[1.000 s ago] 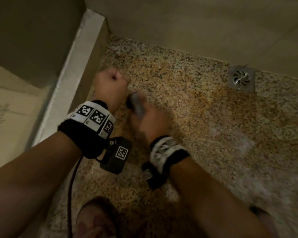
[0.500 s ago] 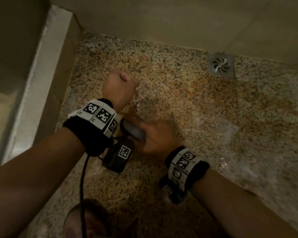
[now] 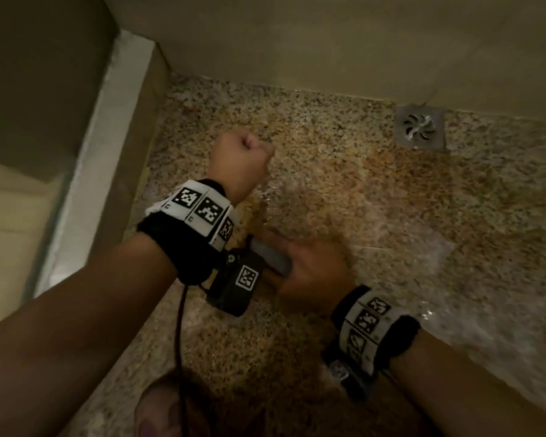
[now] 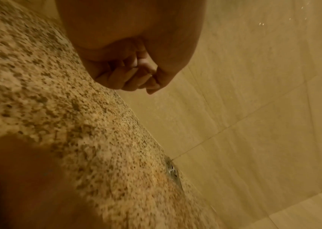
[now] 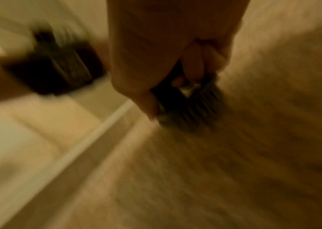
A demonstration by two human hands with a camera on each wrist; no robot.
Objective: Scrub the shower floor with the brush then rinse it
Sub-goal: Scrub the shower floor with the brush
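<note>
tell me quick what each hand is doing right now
Left hand: closed fist, holding nothing.
Right hand: fingers curled round the brush.

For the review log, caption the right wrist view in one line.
Right hand grips the brush, bristles on the blurred speckled shower floor.

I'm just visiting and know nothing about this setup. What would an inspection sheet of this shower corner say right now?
Surface: speckled granite shower floor, wet sheen around the middle; square metal drain by the back wall.
Job's things: scrub brush, bristles down on the floor; the picture is motion-blurred.
Clutter: nothing seen.
Hands: right hand grips the brush handle; left hand is a closed fist holding nothing, raised above the floor.
Cables: dark cable hangs from the left wrist camera.
Surroundings: beige tiled wall behind; pale raised curb on the left; a bare foot at the bottom edge.
</note>
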